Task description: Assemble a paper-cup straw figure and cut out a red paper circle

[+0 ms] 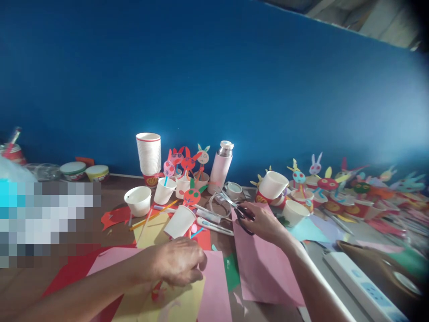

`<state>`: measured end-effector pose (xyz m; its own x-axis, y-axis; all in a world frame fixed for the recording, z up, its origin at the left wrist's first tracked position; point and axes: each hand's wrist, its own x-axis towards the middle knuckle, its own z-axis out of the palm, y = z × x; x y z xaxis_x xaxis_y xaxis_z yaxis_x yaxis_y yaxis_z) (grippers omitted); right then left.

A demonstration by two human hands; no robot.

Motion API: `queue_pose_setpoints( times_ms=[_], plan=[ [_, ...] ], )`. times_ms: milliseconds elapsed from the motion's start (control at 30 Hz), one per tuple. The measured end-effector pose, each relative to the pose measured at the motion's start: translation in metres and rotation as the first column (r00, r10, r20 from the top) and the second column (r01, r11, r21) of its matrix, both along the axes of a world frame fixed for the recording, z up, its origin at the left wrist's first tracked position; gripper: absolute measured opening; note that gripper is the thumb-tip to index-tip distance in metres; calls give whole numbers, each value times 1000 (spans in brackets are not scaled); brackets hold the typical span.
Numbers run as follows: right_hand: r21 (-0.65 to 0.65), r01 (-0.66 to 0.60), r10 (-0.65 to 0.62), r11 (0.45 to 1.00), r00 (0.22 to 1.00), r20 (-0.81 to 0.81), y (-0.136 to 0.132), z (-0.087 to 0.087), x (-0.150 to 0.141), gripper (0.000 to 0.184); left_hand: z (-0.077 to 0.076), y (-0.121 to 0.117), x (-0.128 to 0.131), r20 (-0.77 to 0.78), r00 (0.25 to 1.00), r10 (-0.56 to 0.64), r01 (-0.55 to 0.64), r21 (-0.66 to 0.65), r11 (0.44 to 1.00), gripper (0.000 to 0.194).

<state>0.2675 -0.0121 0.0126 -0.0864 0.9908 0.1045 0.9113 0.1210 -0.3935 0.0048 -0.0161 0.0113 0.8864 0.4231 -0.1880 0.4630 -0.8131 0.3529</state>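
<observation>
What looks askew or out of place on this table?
Just beyond the left hand, a tilted paper cup looks odd, since the open cup nearby stands upright. Toward the right, another white cup leans askew above a red cup. I see no spill.

Left fingers [200, 260] curl inward; right fingers [247, 209] reach farther forward.

Bottle [221, 169] behind scissors [238, 213], before wall [187, 80]

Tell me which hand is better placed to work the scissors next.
The right hand, most likely: its fingers are at the scissors, while the left hand is by the near yellow sheet, farther from them.
</observation>
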Motion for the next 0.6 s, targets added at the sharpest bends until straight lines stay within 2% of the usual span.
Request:
queue_pose_setpoints(
  times_ms=[167, 300, 433, 500, 600],
  plan=[
    [-91, -2, 16, 996, 988, 153, -5, 5, 5, 25, 2, 3, 1, 11, 1000, 15, -15, -42, 999, 22],
    [-133, 92, -49, 987, 954, 296, -5, -4, 3, 26, 3, 6, 0, 25, 997, 69, -65, -130, 989, 24],
    [-159, 126, -56, 979, 922, 383, -3, -13, -1, 25, 3, 12, -4, 20, 988, 155, -146, -240, 960, 27],
    [-165, 131, -55, 977, 914, 402, -4, -10, -2, 28, 3, 15, -6, 19, 983, 185, -170, -309, 936, 27],
    [-142, 130, -61, 981, 910, 410, -12, 6, -11, 33, 1, 19, -7, 41, 977, 207, -171, -424, 890, 22]
  ],
)
